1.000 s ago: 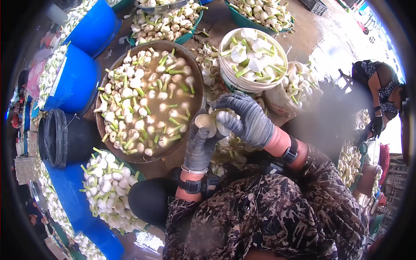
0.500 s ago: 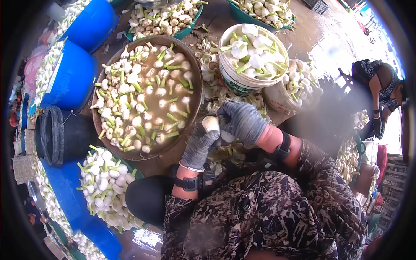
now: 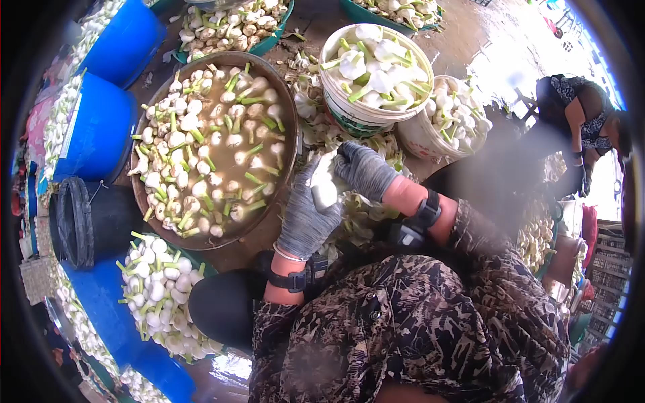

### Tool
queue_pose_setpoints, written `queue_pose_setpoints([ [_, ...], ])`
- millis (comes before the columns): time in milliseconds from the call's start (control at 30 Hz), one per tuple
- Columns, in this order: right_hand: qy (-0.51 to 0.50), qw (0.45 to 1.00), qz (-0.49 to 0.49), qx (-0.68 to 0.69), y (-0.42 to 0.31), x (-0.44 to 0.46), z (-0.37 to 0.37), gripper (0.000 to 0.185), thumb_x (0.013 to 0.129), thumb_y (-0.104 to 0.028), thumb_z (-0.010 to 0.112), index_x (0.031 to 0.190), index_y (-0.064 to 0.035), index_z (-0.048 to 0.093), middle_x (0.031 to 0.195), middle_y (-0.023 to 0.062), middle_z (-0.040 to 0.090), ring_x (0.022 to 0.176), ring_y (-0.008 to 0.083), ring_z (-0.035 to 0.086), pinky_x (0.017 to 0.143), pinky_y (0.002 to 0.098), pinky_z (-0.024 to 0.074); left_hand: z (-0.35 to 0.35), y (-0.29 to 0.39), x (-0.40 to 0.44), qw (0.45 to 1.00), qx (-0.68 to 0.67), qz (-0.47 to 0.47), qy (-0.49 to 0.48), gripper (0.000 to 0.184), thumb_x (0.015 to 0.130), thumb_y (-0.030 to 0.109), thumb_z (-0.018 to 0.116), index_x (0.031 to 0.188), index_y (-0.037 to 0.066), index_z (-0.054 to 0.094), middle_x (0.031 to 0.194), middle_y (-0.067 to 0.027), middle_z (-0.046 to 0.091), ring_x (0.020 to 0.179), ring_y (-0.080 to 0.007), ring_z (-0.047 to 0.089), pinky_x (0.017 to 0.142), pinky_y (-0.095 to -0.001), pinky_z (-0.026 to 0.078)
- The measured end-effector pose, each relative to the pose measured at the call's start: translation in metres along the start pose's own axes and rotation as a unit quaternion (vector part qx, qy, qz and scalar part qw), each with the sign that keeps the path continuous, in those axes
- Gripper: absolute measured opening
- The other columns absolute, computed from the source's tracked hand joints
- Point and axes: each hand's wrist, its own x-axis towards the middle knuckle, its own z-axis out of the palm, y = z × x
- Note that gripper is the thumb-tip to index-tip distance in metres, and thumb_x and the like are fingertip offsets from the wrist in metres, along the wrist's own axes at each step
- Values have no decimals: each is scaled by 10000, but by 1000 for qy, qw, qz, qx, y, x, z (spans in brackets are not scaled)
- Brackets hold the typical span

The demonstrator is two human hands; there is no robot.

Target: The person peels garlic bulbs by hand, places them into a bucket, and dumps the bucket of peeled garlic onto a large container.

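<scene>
My left hand (image 3: 306,218), in a grey glove, is closed around a white garlic bulb (image 3: 324,193) in front of my lap. My right hand (image 3: 368,173), gloved the same way, has its fingers curled in at the bulb's upper end, where pale skin or stem shows between the two hands. Exactly what the right fingertips pinch is partly hidden. Beneath both hands lies a heap of loose garlic peelings (image 3: 359,218). Just left of them stands a wide round tub (image 3: 293,134) of murky water with many garlic bulbs floating in it.
Beyond my hands stand a white bucket (image 3: 349,114) and a second pale bucket (image 3: 420,142), both filled with garlic. On the left are blue tubs (image 3: 101,124), a black bucket (image 3: 101,218) and a garlic pile (image 3: 161,289). Another person (image 3: 581,121) bends over at the right.
The bulb has turned in my left hand, and more of its white surface shows. Both hands have shifted slightly. The surroundings have slid a little left and up with the camera.
</scene>
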Motion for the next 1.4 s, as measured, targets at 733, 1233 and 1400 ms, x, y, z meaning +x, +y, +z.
queue_pose_setpoints([
  [733,-82,849,81,515,-45,20,-28,425,917,-381,629,1213,-86,554,1050,2,627,906,107,570,825,274,494,18,-26,-3,991,-17,-16,134,668,953,497,435,1369,-24,396,1349,-210,456,1242,-338,443,1068,-426,325],
  [1233,150,867,-65,-471,-39,188,-122,616,840,-629,523,1212,-149,626,1312,91,564,1246,314,481,1040,492,353,6,-62,-30,951,-138,-207,182,463,939,149,548,1368,15,437,1356,-183,468,1286,-298,404,1112,-395,276],
  [1400,-261,882,46,-390,-116,192,-5,376,914,-366,503,1143,-118,671,1180,77,649,1093,275,608,884,406,488,6,-67,-27,934,-189,-216,214,385,946,50,531,1315,-28,456,1256,-126,548,1137,-182,530,989,-302,423],
])
